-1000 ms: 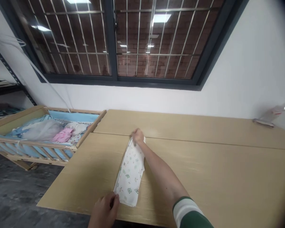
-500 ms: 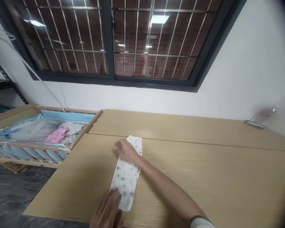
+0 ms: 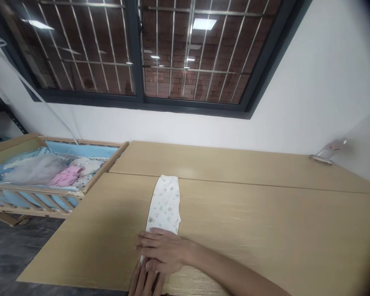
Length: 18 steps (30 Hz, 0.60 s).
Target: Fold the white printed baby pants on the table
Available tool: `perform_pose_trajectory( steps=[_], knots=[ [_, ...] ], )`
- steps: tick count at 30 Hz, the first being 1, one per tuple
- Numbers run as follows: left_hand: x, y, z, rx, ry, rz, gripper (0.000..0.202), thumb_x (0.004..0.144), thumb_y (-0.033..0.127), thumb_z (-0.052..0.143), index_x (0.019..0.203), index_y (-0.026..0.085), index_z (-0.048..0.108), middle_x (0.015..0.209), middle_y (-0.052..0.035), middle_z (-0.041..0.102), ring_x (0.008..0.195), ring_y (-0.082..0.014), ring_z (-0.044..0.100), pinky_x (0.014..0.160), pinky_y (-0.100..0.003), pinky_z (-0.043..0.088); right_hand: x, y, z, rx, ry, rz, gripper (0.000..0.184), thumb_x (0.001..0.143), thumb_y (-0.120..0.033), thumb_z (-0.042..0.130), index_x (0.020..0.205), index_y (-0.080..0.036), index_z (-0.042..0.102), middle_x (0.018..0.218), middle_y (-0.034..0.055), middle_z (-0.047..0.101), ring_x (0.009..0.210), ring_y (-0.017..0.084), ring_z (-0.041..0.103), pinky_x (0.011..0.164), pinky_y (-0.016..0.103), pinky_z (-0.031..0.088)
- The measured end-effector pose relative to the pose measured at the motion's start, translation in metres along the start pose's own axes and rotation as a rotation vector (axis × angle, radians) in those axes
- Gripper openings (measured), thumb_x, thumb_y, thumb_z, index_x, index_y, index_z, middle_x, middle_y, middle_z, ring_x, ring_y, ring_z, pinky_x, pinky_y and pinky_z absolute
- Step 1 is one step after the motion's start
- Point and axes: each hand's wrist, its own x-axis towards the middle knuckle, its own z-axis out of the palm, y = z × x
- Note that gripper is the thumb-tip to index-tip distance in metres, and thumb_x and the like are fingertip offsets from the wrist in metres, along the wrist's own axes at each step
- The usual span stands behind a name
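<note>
A long, narrow folded white baby garment (image 3: 165, 203) with a small green and grey print, its shape like a pair of pants, lies flat on the wooden table. My right hand (image 3: 163, 248) rests palm down across its lower part, fingers stretched out to the left. Just below, at the near end of the cloth, my left hand (image 3: 146, 281) has its fingers extended, partly covered by the right hand. Neither hand grips the cloth. The near end of the garment is mostly hidden beneath the hands.
A wooden crib (image 3: 89, 186) with blue lining stands left of the table (image 3: 249, 230), holding a pink cloth (image 3: 66, 176) and other fabrics. At the far right is a small clear object (image 3: 322, 159) on a flat base. Behind rises a wall with a barred window (image 3: 140, 102).
My right hand has moved from the upper part of the garment down toward me, beside my left hand. The garment's upper part is now uncovered. The view has shifted slightly right.
</note>
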Motion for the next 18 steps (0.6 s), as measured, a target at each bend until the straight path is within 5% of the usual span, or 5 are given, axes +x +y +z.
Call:
perform_pose_trajectory(
  steps=[9,18],
  knots=[
    [0.015,-0.007,-0.011,-0.094,-0.065,-0.062,0.056,0.092,0.061,0.054,0.134,0.025,0.066,0.121,-0.0126,0.073,0.111,-0.0317,0.067,0.091,-0.04,0.049,0.021,0.09,-0.026,-0.142,0.07,0.27,0.056,0.105,-0.051,0.04,0.159,-0.034,0.033,0.169,0.003,0.024,0.156,0.022,0.02,0.127,0.043,0.013],
    [0.012,0.003,-0.009,-0.054,-0.091,-0.113,0.049,0.096,0.059,0.05,0.132,0.029,0.067,0.123,-0.0121,0.073,0.108,-0.0335,0.07,0.088,-0.046,0.053,0.04,0.183,-0.071,-0.212,0.118,0.427,0.058,0.107,-0.048,0.03,0.161,-0.025,0.029,0.17,0.0057,0.018,0.158,0.021,0.013,0.128,0.043,0.007]
  ],
)
